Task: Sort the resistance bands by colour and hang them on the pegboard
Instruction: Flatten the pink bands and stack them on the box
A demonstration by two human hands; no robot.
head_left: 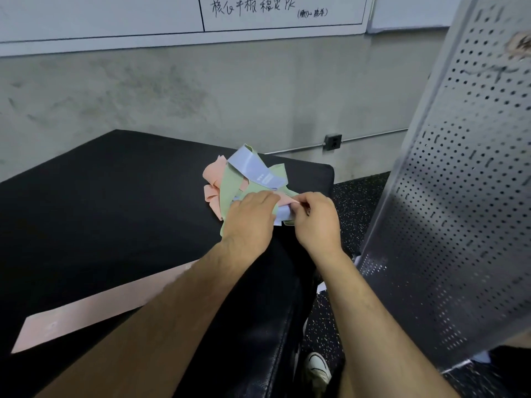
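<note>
**Pink, green and blue resistance bands under two hands on a black tabletop**

Black padded vinyl covers the tabletop (pixel 115 196), which fills the left and middle of the view from above. Near its far right corner lies a tangled pile of resistance bands (pixel 227 182), with a wide blue band (pixel 253 165) on top, a green band (pixel 230 191) beneath it, and peach-pink loops spilling out to the left.

Both hands are at the near edge of this pile, close together. The left hand (pixel 250 222) lies palm down on the bands with its fingers bent over them; whether it grips anything is hidden by the hand itself. The right hand (pixel 316 222), just to its right, pinches the end of a pink band (pixel 287 200) between thumb and curled fingers. That pink strip runs between the two hands, and the fingertips of the left hand touch it. A folded piece of blue sits directly under the strip.

A separate loose pink band (pixel 86 314) lies flat on the near left of the tabletop, well apart from the pile, partly covered by the left forearm.

To the right stands a silver metal pegboard (pixel 459 196), tilted in the view and dotted with round holes and short slots. It is beside the tabletop, apart from the pile.

Behind is a grey concrete wall (pixel 172 90) with a dark socket (pixel 333 142) and, above it, a whiteboard (pixel 273 12) bearing handwriting. A white shoe (pixel 317 369) shows on the speckled dark floor (pixel 353 202).
</note>
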